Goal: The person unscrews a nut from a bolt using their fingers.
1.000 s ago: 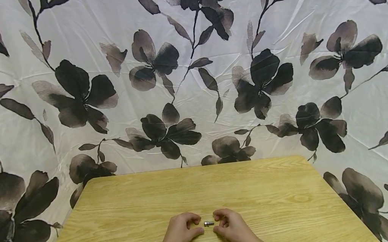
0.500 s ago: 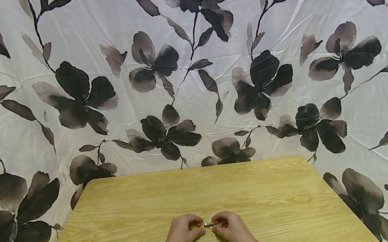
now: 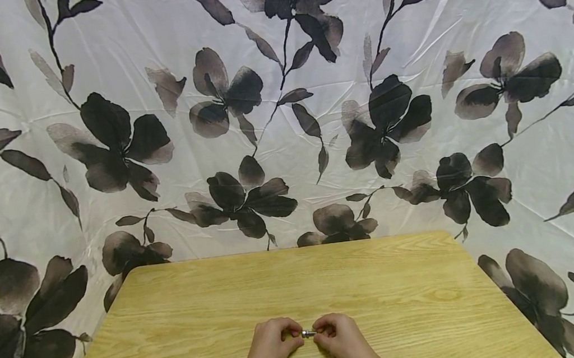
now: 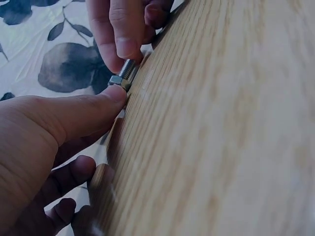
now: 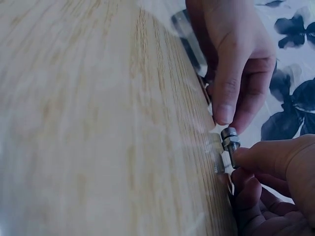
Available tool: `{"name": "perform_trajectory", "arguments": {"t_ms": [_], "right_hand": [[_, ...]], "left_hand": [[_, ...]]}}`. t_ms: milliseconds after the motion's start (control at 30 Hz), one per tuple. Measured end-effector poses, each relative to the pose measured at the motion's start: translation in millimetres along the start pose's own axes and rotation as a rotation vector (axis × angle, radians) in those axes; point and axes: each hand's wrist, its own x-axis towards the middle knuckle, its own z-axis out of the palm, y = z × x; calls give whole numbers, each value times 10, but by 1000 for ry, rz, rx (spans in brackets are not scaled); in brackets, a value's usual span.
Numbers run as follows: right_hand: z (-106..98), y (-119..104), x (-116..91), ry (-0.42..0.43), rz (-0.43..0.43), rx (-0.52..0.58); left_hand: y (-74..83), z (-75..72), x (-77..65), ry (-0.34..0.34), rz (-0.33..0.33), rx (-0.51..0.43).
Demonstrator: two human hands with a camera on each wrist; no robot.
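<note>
In the head view, a metal bolt [image 3: 306,333] lies between the left hand [image 3: 272,343] and the right hand [image 3: 342,337], low over the wooden tabletop [image 3: 201,309], its head toward the left; whether it touches the wood I cannot tell. The left wrist view shows the left thumb overlapping the head end, just beside a hex nut [image 4: 118,80] on the threads. In the right wrist view, the right thumb and fingers pinch the threaded shank, while the left fingertips sit right at the head, and I cannot tell whether they grip it. The step seems to be taking hold of both ends; the next move likely calls for a sure left pinch and a steady right one.
</note>
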Motion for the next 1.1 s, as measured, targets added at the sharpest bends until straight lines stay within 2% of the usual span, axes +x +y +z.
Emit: {"name": "perform_trajectory", "arguments": {"t_ms": [500, 867, 1100], "right_hand": [[23, 4, -1, 6, -52, -56], [10, 10, -4, -19, -60, -40], [1, 14, -2, -21, -67, -49]], "left_hand": [[7, 15, -5, -20, -20, 30], [-13, 10, 4, -24, 23, 84], [-14, -4, -19, -37, 23, 102]]}}
